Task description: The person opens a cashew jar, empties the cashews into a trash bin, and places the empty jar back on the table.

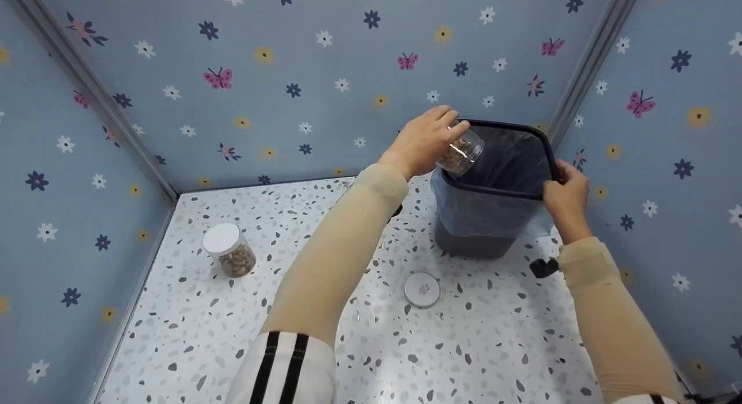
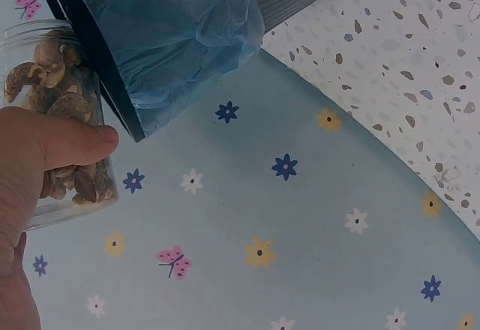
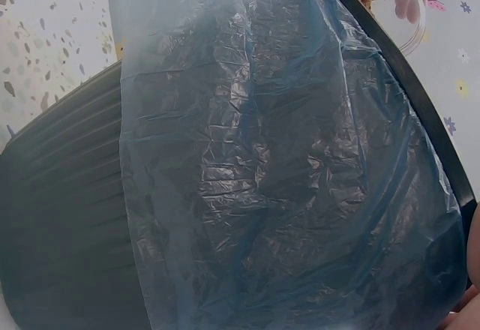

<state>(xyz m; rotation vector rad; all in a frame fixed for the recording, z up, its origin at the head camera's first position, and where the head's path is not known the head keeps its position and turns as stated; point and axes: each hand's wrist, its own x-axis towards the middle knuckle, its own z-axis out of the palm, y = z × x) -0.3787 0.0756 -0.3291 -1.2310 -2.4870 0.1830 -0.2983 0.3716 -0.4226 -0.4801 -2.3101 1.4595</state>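
Observation:
My left hand (image 1: 426, 138) grips a clear jar (image 1: 462, 151) without a lid, tilted at the left rim of a grey trash can (image 1: 472, 239). Brown dried pieces, perhaps mushrooms (image 2: 66, 105), fill much of the jar in the left wrist view. A blue plastic liner (image 3: 255, 157) is folded over the can's outside, under a black rim (image 1: 493, 191). On the can's right side, my right hand (image 1: 568, 196) holds the rim, thumb outside and fingers partly hidden. The inside bottom of the can cannot be seen.
A white round lid (image 1: 422, 290) lies on the speckled table (image 1: 371, 357) in front of the can. Farther left stands a second jar (image 1: 236, 259) with a white lid, holding brown pieces. Flower-patterned walls (image 1: 324, 73) close in the back and both sides.

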